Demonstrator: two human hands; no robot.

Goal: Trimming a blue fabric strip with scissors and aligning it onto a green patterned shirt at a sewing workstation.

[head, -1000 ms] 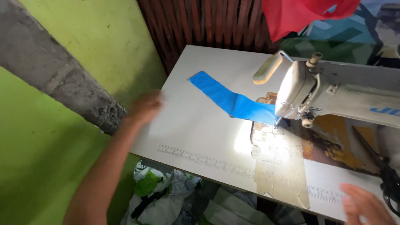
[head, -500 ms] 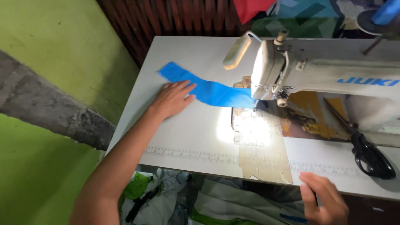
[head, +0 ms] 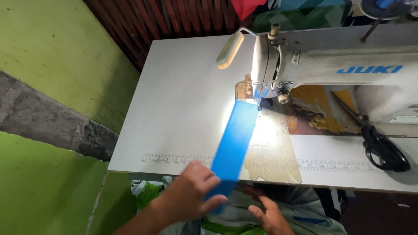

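A blue strip of fabric (head: 235, 141) lies lengthwise on the white table (head: 183, 100), its far end tucked under the needle area of the sewing machine (head: 331, 65) and its near end hanging just over the table's front edge. The left hand (head: 191, 196) holds that near end, thumb on top and fingers (head: 214, 201) curled around the strip, pinching it at the edge. The right hand (head: 267, 213) sits lower, below the table edge and just beside the strip's end, its fingers loosely spread and touching nothing that can be made out. The strip looks lined up with the direction of feed, so doing this well seems to call for keeping it flat and straight, with light, even tension from the near end, so that it does not skew under the foot. The machine's lamp throws a bright patch over the worn plate (head: 272, 152) in front of the needle, which washes out the spot where fabric meets foot; whether the foot is down cannot be told. Black-handled scissors (head: 379, 141) lie well apart to the right on the machine bed. A cream roller handle (head: 230, 50) juts from the machine head. The strip's very end is hidden by the left hand, and the cloth heaped below the table is too dim to identify.
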